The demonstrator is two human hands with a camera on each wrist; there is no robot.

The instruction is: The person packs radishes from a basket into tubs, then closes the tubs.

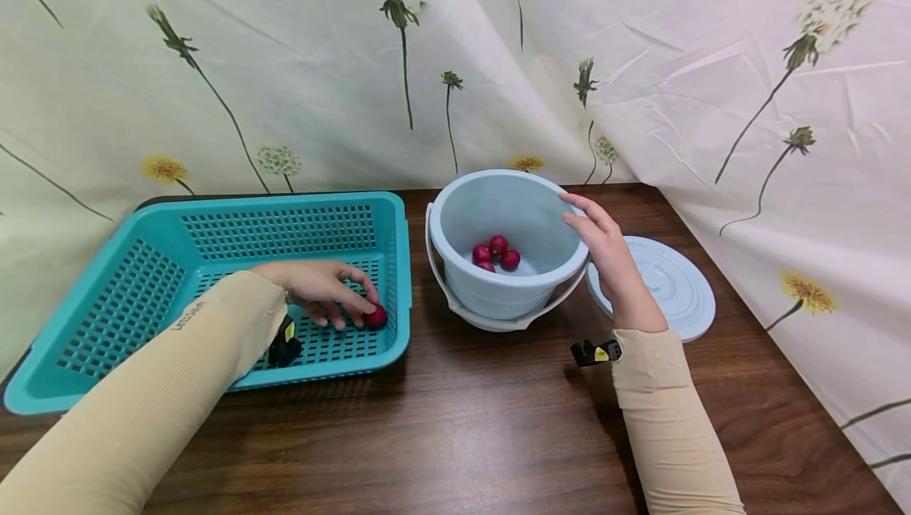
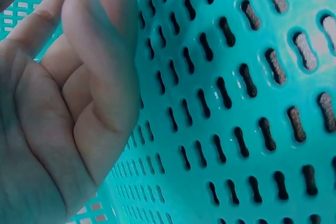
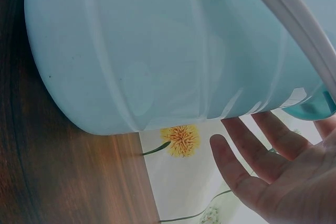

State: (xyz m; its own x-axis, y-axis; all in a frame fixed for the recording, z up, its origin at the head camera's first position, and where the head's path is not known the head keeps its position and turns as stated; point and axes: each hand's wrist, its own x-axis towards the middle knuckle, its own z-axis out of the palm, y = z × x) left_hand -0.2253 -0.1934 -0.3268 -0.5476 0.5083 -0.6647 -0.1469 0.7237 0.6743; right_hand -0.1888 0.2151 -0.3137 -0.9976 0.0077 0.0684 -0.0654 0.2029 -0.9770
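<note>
My left hand (image 1: 323, 289) reaches down into the teal basket (image 1: 403, 262), with its fingertips round a red radish (image 1: 375, 316) by the right wall. In the left wrist view, the thumb and curled fingers (image 2: 107, 61) show close to the slotted basket, and the radish is hidden. My right hand (image 1: 605, 250) rests on the right side of the light blue bucket's (image 1: 491, 301) rim, fingers fairly straight. The right wrist view has these fingers (image 3: 252, 150) spread along the bucket's outer wall. Several radishes (image 1: 498, 245) lie together at the bottom of the bucket.
A light blue round lid (image 1: 672, 285) lies on the dark wooden table (image 1: 463, 436), right of the bucket. The bucket's pale handle (image 1: 455, 305) hangs down at its front. A white cloth printed with dandelions (image 1: 320, 64) hangs behind the table and along its right side.
</note>
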